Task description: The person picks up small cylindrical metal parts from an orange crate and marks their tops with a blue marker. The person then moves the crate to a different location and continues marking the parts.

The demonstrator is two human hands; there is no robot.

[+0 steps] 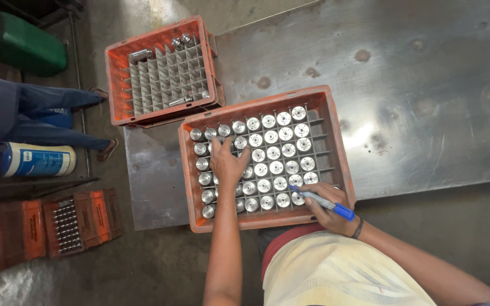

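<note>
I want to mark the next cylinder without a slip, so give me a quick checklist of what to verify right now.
1. Blue marker gripped in right hand: ok.
2. Marker tip over the metal cylinders in the near crate's front row: ok.
3. Left hand resting on cylinders on the crate's left side: ok.
4. Near orange crate sitting fully on the steel table: ok.
5. Marker cap off: cannot tell.
6. Far orange crate fully on the table: not ok, it overhangs the edge.

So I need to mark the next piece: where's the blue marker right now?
In the head view the blue marker is in the right hand, at the near right corner of the full orange crate, its tip over the metal cylinders.
</note>
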